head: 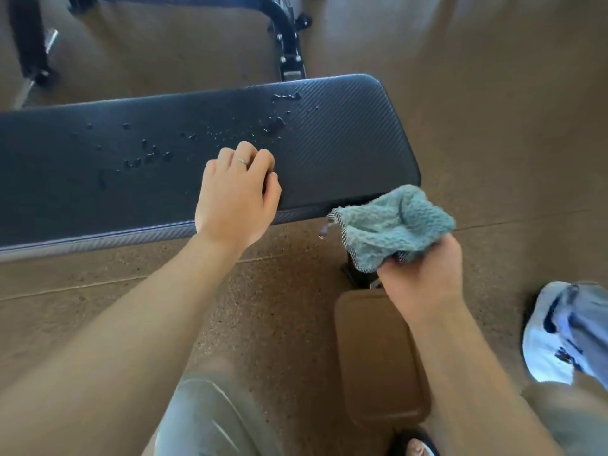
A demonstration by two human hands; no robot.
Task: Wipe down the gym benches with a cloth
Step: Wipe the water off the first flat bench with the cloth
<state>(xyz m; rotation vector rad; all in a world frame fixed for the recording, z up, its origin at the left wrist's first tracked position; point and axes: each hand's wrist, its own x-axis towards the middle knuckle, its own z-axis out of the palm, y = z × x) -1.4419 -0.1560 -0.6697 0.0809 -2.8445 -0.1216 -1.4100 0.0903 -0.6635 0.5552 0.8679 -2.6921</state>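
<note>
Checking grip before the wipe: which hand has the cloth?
The right hand grips the teal cloth; the left hand holds nothing and rests on the bench pad.

You have one view only, from the camera on your head, so no second view overlaps with it. It looks steeply down and forward, close over both forearms. The surface (329, 133) crosses the upper half of the view, just beyond your left grip (237, 195). The floor (493, 110) fills the rest, around and beyond your right grip (424, 274).
</note>
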